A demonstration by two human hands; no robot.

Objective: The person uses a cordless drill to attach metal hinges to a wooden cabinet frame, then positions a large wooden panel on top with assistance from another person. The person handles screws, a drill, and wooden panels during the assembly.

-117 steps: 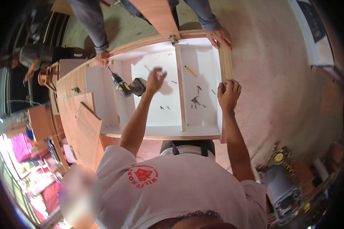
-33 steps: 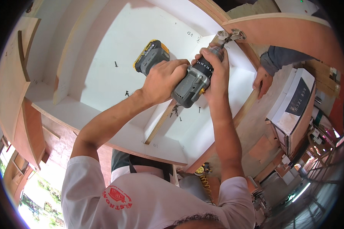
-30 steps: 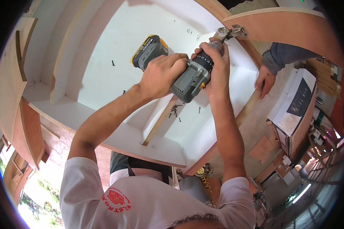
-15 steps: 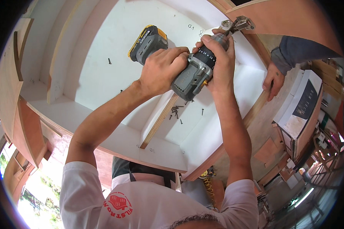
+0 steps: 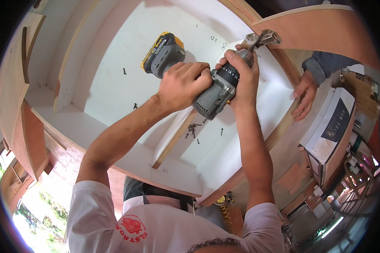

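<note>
Cordless drill (image 5: 215, 95): grey and black, held over the middle of the open cabinet, chuck toward the far right, battery (image 5: 164, 55) toward the far left.
Left hand (image 5: 183, 84): fingers clamped around the drill's handle, between battery and motor housing.
Right hand (image 5: 245, 78): fingers wrapped around the drill's front end, by the chuck.
Drill bit (image 5: 256, 43): points into the metal hinge (image 5: 269, 38); whether it touches a screw there, I cannot tell.
Door panel (image 5: 316, 31): brown-faced wood at the far right, joined by the hinge.
Cabinet (image 5: 105, 86): white inside, raw plywood edges, lying with its opening up.
Divider (image 5: 175, 141): runs from near to far below the drill.
Screws (image 5: 193, 128): a loose dark cluster just right of the divider.
Single screw (image 5: 124, 71): on the white panel, left of the battery.
Co-worker's hand (image 5: 307, 95): at the cabinet's right edge, fingers slightly apart.
</note>
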